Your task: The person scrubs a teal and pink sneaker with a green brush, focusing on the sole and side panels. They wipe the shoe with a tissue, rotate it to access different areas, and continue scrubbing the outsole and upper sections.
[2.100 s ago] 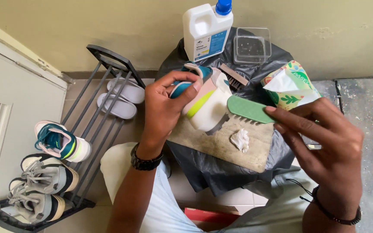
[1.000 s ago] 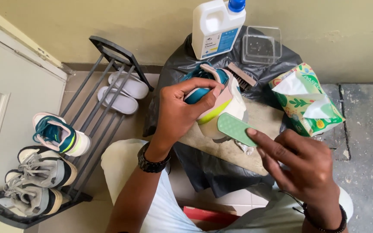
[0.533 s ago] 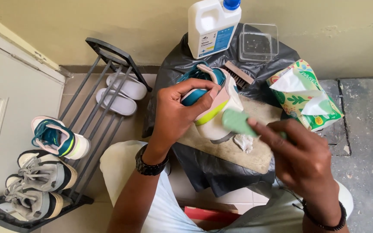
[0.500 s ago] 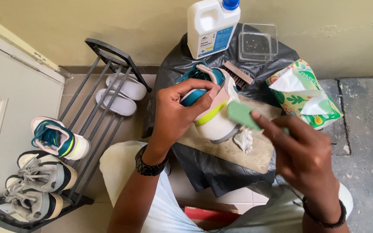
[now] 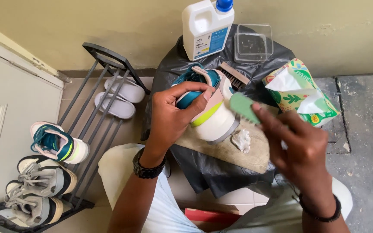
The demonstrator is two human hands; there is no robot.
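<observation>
Left hand (image 5: 171, 116) grips sneaker (image 5: 210, 114); right hand's (image 5: 301, 151) green brush (image 5: 243, 108) touches its heel.

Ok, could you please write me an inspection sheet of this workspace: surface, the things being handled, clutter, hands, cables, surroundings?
Surface: beige cloth spread over a black plastic bag.
Things in hand: sneaker, white, teal and yellow-green, standing on the cloth; green brush at its heel.
Clutter: crumpled white tissue on the cloth; wooden brush behind the sneaker; white cleaner jug with blue cap; clear plastic box; green tissue pack, opened.
Hands: left hand grips the sneaker; right hand holds the green brush.
Cables: nothing seen.
Surroundings: black shoe rack on the left with sneakers and white slippers; yellowish wall; concrete floor at right.
</observation>
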